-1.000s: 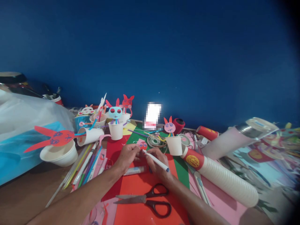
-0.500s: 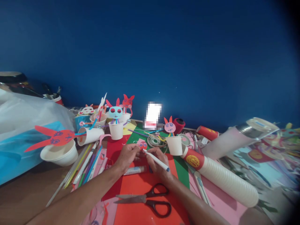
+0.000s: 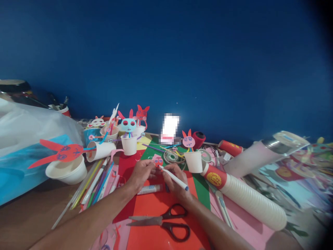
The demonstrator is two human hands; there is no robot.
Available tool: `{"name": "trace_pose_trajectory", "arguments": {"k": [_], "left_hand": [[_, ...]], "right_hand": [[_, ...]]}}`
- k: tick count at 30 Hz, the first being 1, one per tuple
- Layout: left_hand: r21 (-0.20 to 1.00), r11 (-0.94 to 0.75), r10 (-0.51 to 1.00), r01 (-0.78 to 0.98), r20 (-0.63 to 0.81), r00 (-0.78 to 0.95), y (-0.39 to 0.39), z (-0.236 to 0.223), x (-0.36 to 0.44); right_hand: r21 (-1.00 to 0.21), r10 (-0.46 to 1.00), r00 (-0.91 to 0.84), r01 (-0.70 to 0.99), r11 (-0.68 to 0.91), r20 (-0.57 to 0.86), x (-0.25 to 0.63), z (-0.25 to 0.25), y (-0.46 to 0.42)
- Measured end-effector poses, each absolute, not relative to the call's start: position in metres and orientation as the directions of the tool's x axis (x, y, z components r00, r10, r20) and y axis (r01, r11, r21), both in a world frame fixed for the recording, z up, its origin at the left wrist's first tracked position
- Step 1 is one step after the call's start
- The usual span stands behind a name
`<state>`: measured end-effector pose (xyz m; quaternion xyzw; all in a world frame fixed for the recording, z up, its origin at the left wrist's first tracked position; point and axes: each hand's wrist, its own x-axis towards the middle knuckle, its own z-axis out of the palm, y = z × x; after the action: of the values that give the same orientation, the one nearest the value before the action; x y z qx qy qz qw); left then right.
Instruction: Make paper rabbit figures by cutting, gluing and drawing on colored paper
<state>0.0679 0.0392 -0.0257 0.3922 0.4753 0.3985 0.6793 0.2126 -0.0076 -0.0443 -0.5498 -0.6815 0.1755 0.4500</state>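
In the middle of the head view, my left hand (image 3: 143, 173) pinches a small pink and red paper face (image 3: 158, 160) with drawn blue eyes. My right hand (image 3: 178, 180) grips a white marker (image 3: 175, 177) with a blue end; its red tip meets or nearly meets the face's lower part. Beneath the hands lies a glue tube (image 3: 149, 189) on red paper. Closer to me, black-handled scissors (image 3: 166, 222) rest with blades parted on orange paper (image 3: 145, 236).
Paper cups with rabbit faces (image 3: 128, 144) stand behind and left; another cup (image 3: 194, 161) stands right. A long stack of cups (image 3: 252, 198) lies at right beside a utility knife (image 3: 224, 208). Markers (image 3: 97, 182) lie left. A bright phone (image 3: 170, 128) leans near the blue wall (image 3: 166, 62).
Almost nothing differs. The marker tip stays at the paper face, and both hands keep nearly the same position.
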Motion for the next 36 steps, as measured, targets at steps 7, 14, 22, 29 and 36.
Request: {"name": "trace_pose_trajectory", "arguments": {"k": [7,14,22,29,36], "left_hand": [[0.903,0.386,0.910,-0.188,-0.340,0.238,0.0376,-0.0221,0.0682],[0.895,0.397,0.907,-0.201,-0.350,0.233,0.0382,-0.0214,0.0682],[0.890,0.402,0.906,-0.217,-0.352,0.235,0.0378,-0.0197,0.0680],[0.887,0.401,0.908,-0.228,-0.352,0.228,0.0382,-0.0204,0.0683],[0.887,0.400,0.910,-0.232,-0.355,0.213,0.0379,-0.0195,0.0682]], "right_hand": [[-0.731,0.913,0.008,0.602,0.322,0.408,0.2129,-0.0435,-0.0076],[-0.736,0.915,0.010,0.597,0.318,0.404,0.2130,-0.0445,-0.0076],[-0.732,0.915,0.007,0.604,0.317,0.403,0.2136,-0.0438,-0.0074],[-0.729,0.911,0.008,0.603,0.325,0.412,0.2132,-0.0440,-0.0080],[-0.730,0.910,0.000,0.597,0.333,0.415,0.2137,-0.0433,-0.0086]]}}
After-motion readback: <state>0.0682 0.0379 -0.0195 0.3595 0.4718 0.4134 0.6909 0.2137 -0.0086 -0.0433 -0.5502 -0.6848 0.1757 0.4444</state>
